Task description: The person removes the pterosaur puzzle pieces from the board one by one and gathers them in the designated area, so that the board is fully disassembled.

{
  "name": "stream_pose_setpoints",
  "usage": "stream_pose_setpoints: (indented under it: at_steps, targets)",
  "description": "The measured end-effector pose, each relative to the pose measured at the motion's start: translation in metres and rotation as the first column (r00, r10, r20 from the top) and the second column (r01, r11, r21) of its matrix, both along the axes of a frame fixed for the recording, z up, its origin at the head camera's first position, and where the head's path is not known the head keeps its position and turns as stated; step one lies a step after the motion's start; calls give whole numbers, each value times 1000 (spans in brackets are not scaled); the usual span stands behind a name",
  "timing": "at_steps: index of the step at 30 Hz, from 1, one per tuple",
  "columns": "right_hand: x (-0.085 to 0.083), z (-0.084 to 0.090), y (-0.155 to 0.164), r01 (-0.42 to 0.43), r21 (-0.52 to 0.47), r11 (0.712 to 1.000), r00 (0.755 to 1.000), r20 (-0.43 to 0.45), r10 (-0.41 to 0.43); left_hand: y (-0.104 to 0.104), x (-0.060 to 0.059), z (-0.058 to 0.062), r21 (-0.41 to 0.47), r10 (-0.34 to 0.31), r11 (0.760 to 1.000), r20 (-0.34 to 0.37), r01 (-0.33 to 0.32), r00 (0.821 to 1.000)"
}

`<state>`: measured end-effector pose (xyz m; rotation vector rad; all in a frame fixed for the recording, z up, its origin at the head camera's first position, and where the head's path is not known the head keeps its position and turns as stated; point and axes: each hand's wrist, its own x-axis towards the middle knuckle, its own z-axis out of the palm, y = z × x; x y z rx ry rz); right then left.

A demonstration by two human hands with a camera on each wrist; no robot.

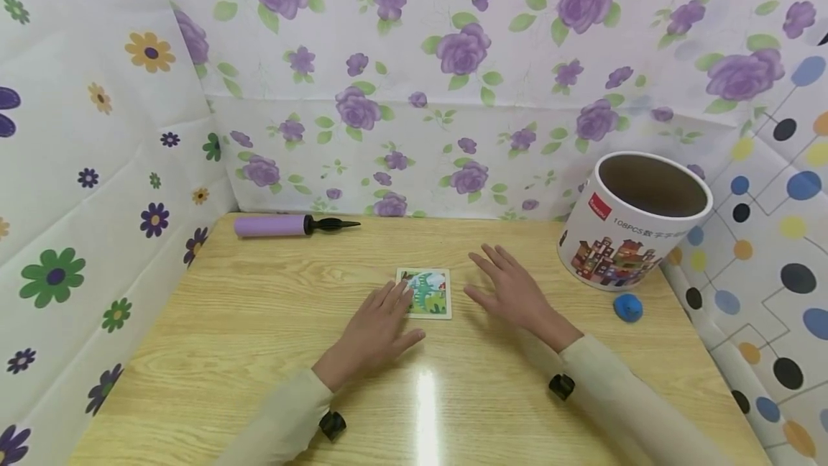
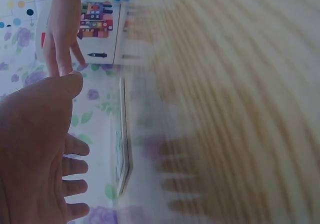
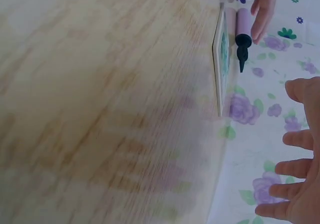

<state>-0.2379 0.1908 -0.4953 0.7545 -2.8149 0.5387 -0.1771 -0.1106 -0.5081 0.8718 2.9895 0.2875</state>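
Dinosaur picture board point(image 1: 432, 295), lying flat on the wooden table point(image 1: 491, 401), right between two hands! Left hand point(image 1: 380, 323) now, poised over the board's left edge, fingers straight and spread apart, raised above the wood in the left wrist view. Across to the right hand point(image 1: 512, 295): just beside the board, also lifted, fingers well parted. Back left, a purple pump point(image 1: 272, 226) with a black nozzle, lying along the table's rear edge. Over on the right, a white bucket point(image 1: 582, 232), upright, and near its base, a small blue object point(image 1: 628, 307).
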Motion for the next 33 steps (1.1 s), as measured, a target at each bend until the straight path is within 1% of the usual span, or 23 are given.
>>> stream_pose_setpoints:
  at_steps: [5, 7, 10, 14, 21, 24, 28, 33]
  targets:
    - [-7, 0, -3, -29, -46, 999, 999, 45, 31, 10, -2, -4, -6, -40, 999, 8, 40, 999]
    - [-11, 0, -4, -51, -59, 997, 998, 43, 54, 15, -3, -5, -8, -51, 999, 12, 51, 999]
    - [-16, -1, -7, -75, -72, 995, 996, 35, 77, 21, -8, -8, -25, -68, 997, 0, 68, 998]
    - [-22, -3, -12, -87, -96, 992, 995, 38, 90, 30, -11, -9, -52, -90, 995, -2, 90, 996]
    - [-33, -7, -21, -107, -175, 979, 988, 93, 124, 41, -15, -7, -73, -99, 992, 71, 104, 993]
    - [-39, -8, -26, -110, -194, 975, 984, 114, 134, 43, -16, -9, -71, -90, 993, 98, 97, 991]
    - [-45, -9, -35, -117, -223, 968, 977, 149, 152, 44, -18, -13, -45, -87, 995, 130, 94, 988]
    - [-51, -11, -47, -120, -248, 961, 965, 198, 172, 44, -19, -14, -49, -95, 993, 139, 103, 986]
